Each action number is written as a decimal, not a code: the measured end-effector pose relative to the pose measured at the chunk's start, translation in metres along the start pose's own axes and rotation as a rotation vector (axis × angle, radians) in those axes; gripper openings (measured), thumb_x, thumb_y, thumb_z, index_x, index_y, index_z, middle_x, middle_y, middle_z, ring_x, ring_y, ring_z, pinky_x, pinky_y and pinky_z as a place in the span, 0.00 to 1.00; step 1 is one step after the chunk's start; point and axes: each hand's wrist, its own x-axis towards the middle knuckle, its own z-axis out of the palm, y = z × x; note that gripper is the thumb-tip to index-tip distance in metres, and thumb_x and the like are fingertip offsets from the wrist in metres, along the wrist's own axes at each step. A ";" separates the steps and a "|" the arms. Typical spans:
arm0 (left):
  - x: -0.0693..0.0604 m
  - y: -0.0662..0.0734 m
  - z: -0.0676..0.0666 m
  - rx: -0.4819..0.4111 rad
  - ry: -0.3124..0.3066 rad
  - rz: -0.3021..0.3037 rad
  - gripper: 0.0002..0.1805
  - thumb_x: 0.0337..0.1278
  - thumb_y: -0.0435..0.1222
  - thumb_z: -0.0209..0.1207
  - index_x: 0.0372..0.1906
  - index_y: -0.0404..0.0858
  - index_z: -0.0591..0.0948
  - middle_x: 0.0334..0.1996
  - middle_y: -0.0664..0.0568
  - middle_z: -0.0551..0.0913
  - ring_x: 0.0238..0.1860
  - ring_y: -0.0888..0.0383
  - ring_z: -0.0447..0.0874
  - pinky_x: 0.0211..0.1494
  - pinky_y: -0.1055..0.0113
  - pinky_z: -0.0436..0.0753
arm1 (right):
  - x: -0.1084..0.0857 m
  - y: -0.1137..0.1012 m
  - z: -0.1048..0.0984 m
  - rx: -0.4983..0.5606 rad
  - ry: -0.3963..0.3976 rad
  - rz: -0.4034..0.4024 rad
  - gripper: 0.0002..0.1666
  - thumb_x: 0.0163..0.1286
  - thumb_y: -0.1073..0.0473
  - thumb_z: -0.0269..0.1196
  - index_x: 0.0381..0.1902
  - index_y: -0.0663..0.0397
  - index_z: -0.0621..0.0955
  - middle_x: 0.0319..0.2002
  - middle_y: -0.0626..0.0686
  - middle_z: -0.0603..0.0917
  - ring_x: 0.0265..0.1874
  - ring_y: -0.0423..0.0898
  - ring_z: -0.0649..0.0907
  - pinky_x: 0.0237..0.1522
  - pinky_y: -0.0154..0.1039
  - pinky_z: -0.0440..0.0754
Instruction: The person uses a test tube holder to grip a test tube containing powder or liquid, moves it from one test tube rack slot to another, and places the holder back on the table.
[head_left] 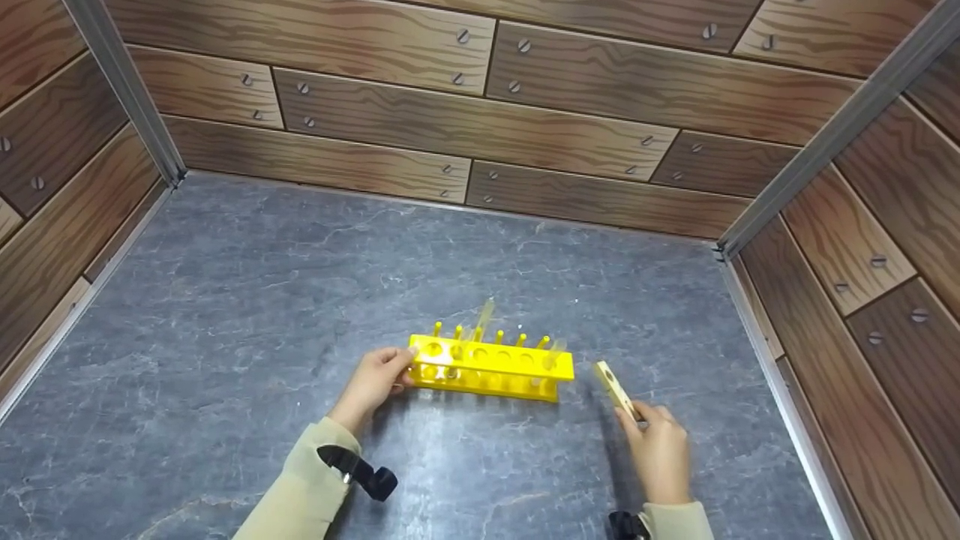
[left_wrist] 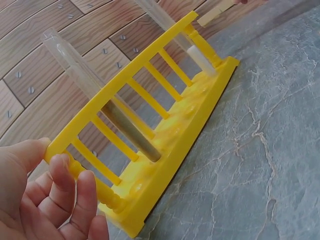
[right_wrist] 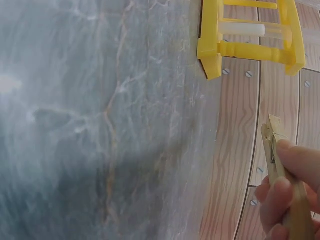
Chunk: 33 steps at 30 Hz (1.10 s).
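Observation:
A yellow test tube rack stands on the blue-grey surface. My left hand grips its left end, thumb on the top bar and fingers by the end post. In the left wrist view, a test tube with brownish contents leans in the rack. A test tube with white contents stands near the far end. Another clear tube rises at the back. My right hand holds a wooden test tube holder, its tip apart from the rack's right end.
Wood-patterned panels wall in the back and both sides, with grey metal strips at the corners. The marbled surface spreads around the rack. A black wrist strap sits over my left sleeve.

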 end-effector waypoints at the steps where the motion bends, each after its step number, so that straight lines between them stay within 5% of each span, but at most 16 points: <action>1: -0.004 0.005 0.000 -0.002 -0.006 0.003 0.13 0.63 0.36 0.54 0.23 0.35 0.76 0.17 0.52 0.74 0.22 0.60 0.74 0.32 0.62 0.75 | 0.000 0.001 0.000 0.000 0.002 -0.002 0.11 0.56 0.59 0.69 0.33 0.63 0.84 0.24 0.56 0.79 0.24 0.55 0.82 0.23 0.48 0.77; 5: -0.004 0.006 -0.001 0.014 -0.014 -0.006 0.15 0.64 0.37 0.53 0.21 0.37 0.75 0.17 0.52 0.73 0.22 0.58 0.73 0.33 0.62 0.75 | -0.001 0.003 0.001 -0.006 -0.035 0.042 0.13 0.58 0.58 0.68 0.36 0.64 0.84 0.26 0.56 0.80 0.21 0.52 0.80 0.20 0.44 0.75; 9: 0.007 -0.009 0.000 0.029 0.005 -0.023 0.15 0.63 0.40 0.54 0.24 0.34 0.76 0.16 0.53 0.73 0.23 0.56 0.74 0.32 0.63 0.75 | -0.001 0.002 0.001 -0.010 -0.086 0.102 0.16 0.60 0.57 0.67 0.40 0.65 0.83 0.30 0.56 0.81 0.22 0.51 0.80 0.19 0.41 0.74; 16: 0.006 -0.008 0.000 0.043 0.017 -0.014 0.15 0.63 0.40 0.54 0.27 0.32 0.78 0.17 0.52 0.74 0.24 0.56 0.76 0.32 0.63 0.75 | -0.001 0.003 0.002 0.001 -0.089 0.113 0.16 0.60 0.59 0.66 0.41 0.67 0.82 0.31 0.58 0.81 0.31 0.58 0.82 0.27 0.49 0.78; 33: 0.006 -0.007 0.000 0.016 0.006 -0.025 0.15 0.63 0.40 0.55 0.27 0.32 0.77 0.17 0.52 0.75 0.23 0.59 0.74 0.32 0.64 0.75 | 0.000 0.007 0.013 -0.033 -0.235 0.177 0.14 0.60 0.60 0.65 0.40 0.67 0.82 0.27 0.57 0.82 0.24 0.50 0.79 0.26 0.47 0.76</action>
